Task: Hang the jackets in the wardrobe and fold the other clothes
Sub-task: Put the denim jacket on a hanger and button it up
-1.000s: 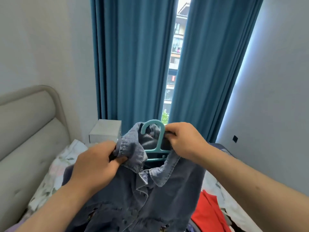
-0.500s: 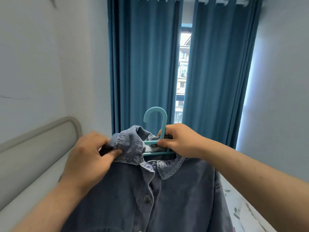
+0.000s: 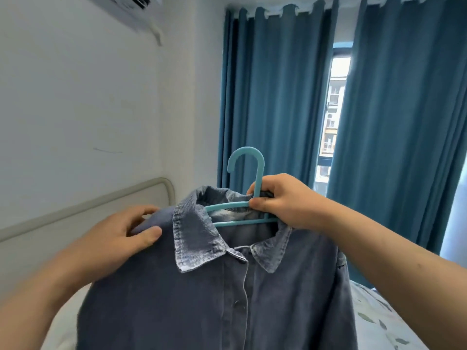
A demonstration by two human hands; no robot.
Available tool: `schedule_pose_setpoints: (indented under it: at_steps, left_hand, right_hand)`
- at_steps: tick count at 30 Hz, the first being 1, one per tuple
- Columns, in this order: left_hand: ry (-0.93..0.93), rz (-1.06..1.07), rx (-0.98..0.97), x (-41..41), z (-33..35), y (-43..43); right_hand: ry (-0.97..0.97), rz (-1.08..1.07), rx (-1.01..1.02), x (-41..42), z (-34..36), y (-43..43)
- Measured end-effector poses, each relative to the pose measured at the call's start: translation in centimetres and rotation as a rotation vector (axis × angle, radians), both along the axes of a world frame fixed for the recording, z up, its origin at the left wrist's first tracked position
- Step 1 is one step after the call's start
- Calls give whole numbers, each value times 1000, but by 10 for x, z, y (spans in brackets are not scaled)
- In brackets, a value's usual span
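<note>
Jacket [image 3: 214, 299] sits on the teal hanger [image 3: 246, 188], held up near the camera. Right hand [image 3: 283, 203] grips the hanger neck; left hand [image 3: 121, 236] pinches the left shoulder, seating it. Next up, probably: carry it to the wardrobe (not in view).

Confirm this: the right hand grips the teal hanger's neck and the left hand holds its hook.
Wrong about the left hand: the head view shows it holding the denim jacket at the shoulder, beside the collar, not the hook. The right hand does grip the teal hanger at its neck.
</note>
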State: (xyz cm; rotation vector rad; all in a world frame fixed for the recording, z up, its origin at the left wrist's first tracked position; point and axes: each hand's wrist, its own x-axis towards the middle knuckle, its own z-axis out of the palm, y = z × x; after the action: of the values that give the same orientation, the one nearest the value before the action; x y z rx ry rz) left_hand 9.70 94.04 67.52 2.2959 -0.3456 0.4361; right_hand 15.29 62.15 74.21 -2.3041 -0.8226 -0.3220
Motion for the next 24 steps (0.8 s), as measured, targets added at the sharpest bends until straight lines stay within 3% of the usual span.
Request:
schedule_pose_setpoints:
  at_steps: [2,5,6,8,10,17,21,24]
  left_hand:
    - [71,-38,116,-8,10,-10]
    - [195,-147,-118,-16,19,-23]
    - [175,-166,-183,-18,21,-26]
    - [80,-170,-63,-23,24,-31]
    - [7,-106,90,-30,28,-33]
    - [-106,393,232,-56,22,-6]
    - [-260,510,91,-76,17,21]
    - [-242,486,-29,-77,7,45]
  right_hand:
    - [15,58,-30,1,0,0]
    - [34,121,-37,2,-4,5]
    - [34,136,-33,3,-5,9]
    - [31,158,-19,4,-8,17]
    - [22,180,-14,6,-12,27]
    - [31,245,-17,9,-27,79]
    - [-25,201,-42,12,-30,105]
    - [164,321,-24,12,-48,131]
